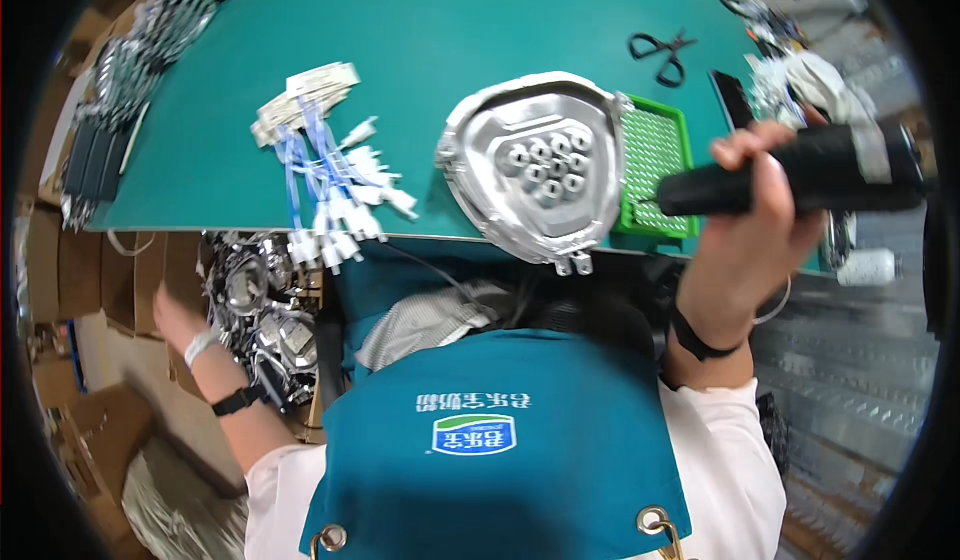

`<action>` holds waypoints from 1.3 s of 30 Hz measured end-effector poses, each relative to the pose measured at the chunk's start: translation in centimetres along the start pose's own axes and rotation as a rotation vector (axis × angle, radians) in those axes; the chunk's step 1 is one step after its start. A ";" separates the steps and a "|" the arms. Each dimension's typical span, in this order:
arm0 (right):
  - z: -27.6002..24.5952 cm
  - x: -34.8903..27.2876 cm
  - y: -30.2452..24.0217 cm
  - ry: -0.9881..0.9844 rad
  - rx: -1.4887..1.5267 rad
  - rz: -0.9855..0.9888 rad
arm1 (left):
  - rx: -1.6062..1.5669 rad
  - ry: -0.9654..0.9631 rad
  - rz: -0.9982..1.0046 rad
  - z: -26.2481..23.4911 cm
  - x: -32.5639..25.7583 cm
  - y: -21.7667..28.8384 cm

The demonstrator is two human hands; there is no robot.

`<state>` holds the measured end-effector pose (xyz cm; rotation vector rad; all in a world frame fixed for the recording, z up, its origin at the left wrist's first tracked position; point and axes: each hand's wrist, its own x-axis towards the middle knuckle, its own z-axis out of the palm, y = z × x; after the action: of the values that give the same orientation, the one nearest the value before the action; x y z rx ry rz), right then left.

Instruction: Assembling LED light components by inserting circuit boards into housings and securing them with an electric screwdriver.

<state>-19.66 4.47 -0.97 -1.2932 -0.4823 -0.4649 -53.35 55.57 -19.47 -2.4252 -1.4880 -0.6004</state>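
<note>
My right hand [762, 222] is closed round a black electric screwdriver [838, 168], which lies almost level. Its bit end hangs over a green tray [686, 142] with rows of small screws; whether a screw sits on the bit is too small to tell. Just left of that tray, a silvery three-sided metal housing [487, 185] with a cluster of round holes lies at the table's front edge. Off to the left, my left hand [176, 318] reaches down by a cardboard box, beside a heap of metal parts [262, 305]. Its fingers are blurred and partly out of sight.
White connectors on blue wires [335, 195] lie on the green table [420, 20], some overhanging its front edge. Black scissors [664, 56] rest at the far right. Stacked metal parts [150, 50] line the left edge, above dark blocks [95, 163]. A white bottle [866, 268] is at right.
</note>
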 end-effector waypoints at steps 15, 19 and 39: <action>-5.0 -0.4 -4.1 -0.092 0.248 -0.207 | -0.260 -0.374 0.902 -9.4 9.5 31.7; -4.8 -0.3 -4.0 -0.074 0.253 -0.205 | -0.256 -0.223 0.893 -11.0 8.6 32.2; 2.7 0.2 -4.3 -0.287 0.360 -0.204 | -1.105 0.006 0.885 -19.0 -9.6 37.8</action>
<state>-22.17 6.14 3.09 -0.9680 -0.9018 -0.3418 -27.77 23.07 -6.46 -3.3611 0.2067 -1.3852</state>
